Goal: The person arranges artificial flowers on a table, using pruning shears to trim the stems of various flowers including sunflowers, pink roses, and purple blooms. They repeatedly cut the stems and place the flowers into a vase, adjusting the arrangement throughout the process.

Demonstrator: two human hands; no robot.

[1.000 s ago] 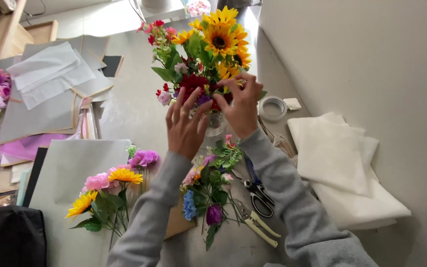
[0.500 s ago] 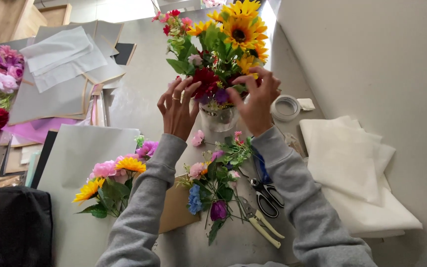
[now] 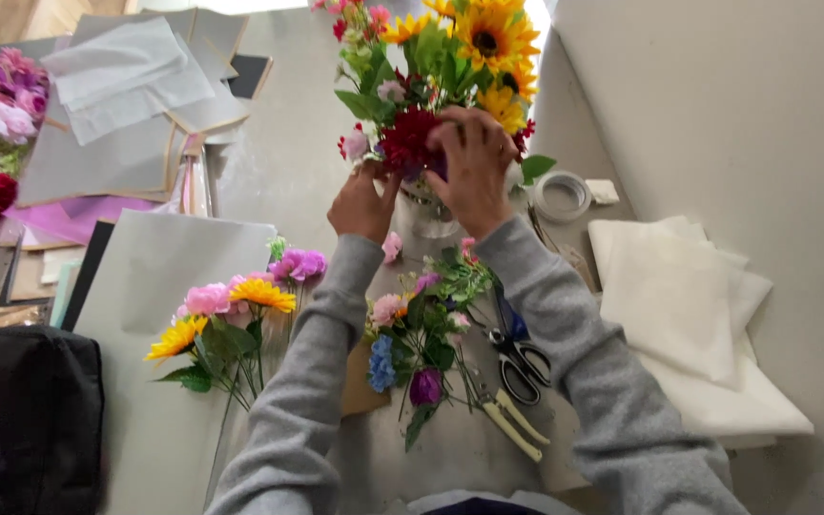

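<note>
Evidently steadying the arrangement, the right hand [image 3: 474, 167] cups over the dark red bloom [image 3: 407, 141] in the clear glass vase [image 3: 431, 215] of sunflowers at the table's far middle, fingers curled on it, while the left hand [image 3: 362, 202] pinches stems at the rim; loose pink and yellow cut flowers [image 3: 231, 315] lie close below within reach.

My sleeves [image 3: 317, 381]: grey knit cloth, soft, matt. Vase [image 3: 428, 212] under bouquet [image 3: 441, 67]: clear glass, glossy. Petals look like matt fabric, leaves slightly waxy. Scissors [image 3: 519, 358]: dark plastic handles, metal blades. Paper sheets [image 3: 135, 124]: matt, smooth. Folded white cloth [image 3: 689, 296]: soft, matt. Bag [image 3: 21, 410]: black woven fabric.
</note>
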